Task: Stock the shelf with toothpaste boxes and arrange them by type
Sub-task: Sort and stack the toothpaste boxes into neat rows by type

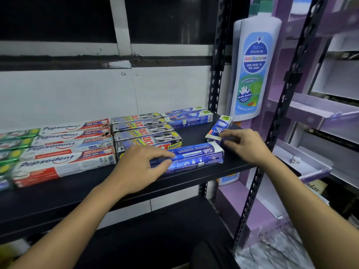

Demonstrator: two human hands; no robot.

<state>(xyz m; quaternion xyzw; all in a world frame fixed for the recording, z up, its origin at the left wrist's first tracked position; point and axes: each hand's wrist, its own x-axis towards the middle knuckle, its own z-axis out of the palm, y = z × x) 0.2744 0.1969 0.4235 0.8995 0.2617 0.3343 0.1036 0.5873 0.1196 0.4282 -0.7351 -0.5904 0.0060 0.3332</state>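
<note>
Pepsodent boxes (pixel 66 152) sit at nine o'clock on the black shelf (pixel 77 187), Zact boxes (pixel 145 131) next, the left hand (pixel 139 166) clasps the flat Safi box (pixel 196 156) near the front edge, and at its two o'clock the right hand (pixel 244 144) grasps a tilted Safi box (pixel 218 129).

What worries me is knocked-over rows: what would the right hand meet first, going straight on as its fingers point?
The tilted Safi box, which the right hand's fingertips seem to touch; past it, likely the Zact boxes; depth unclear.
</note>
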